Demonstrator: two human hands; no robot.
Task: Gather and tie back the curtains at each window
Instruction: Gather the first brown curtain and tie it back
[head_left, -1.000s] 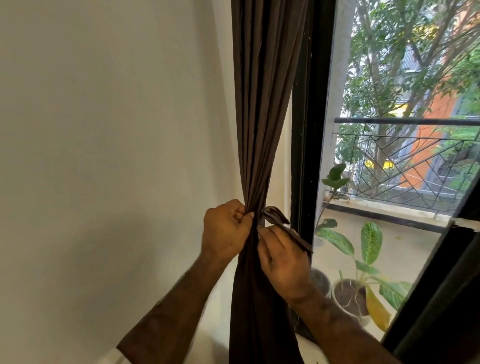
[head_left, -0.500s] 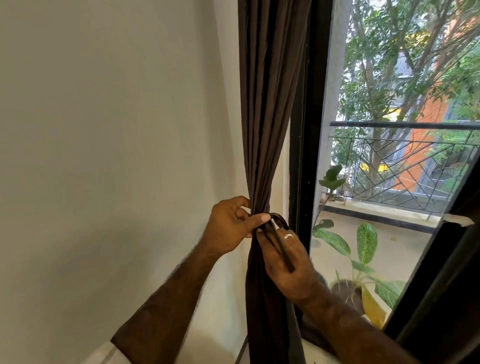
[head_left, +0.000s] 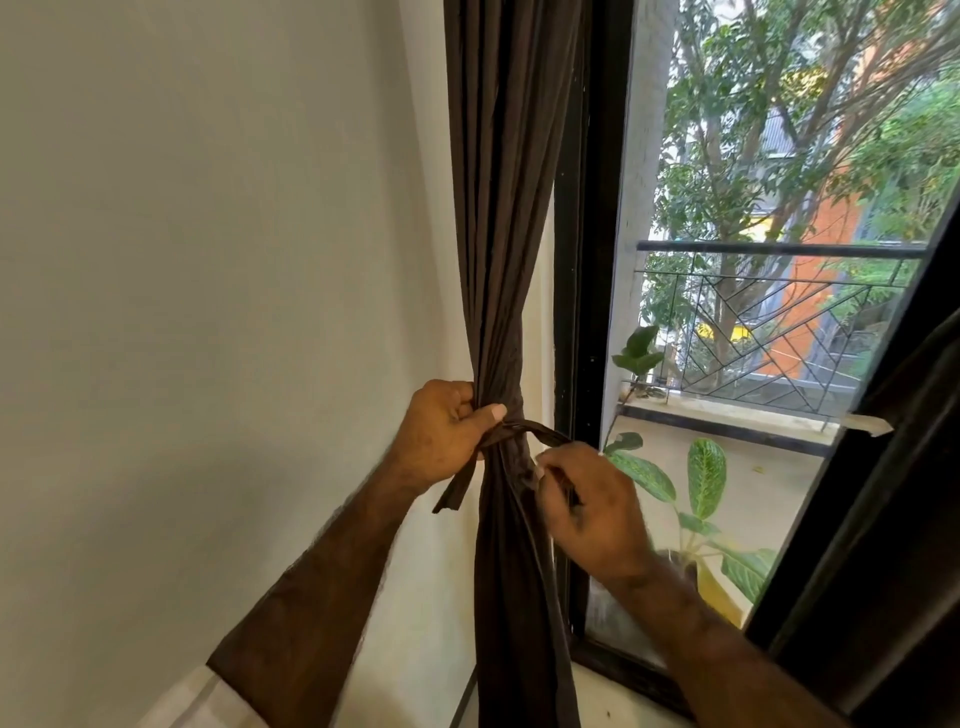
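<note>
Head view: brown curtain (head_left: 506, 234) bunched at left edge of window frame (head_left: 589, 260), beside wall (head_left: 208, 260); left hand (head_left: 441, 431) grips gathered waist, fingers curled round it, thumb pinning tie strap (head_left: 524, 430) so bunch can't spread; right hand (head_left: 592, 506) fingers curled, pinching strap's other end, likely pulling wrap snug; loose tail hangs below left hand; knot not yet made.

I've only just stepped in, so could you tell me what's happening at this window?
A person is tying back the dark brown curtain beside the window frame. The left hand grips the gathered fabric and pins the tie-back strap, whose loose end hangs below. The right hand holds the strap's other end. The strap goes round the bunch, with no knot visible yet.
</note>
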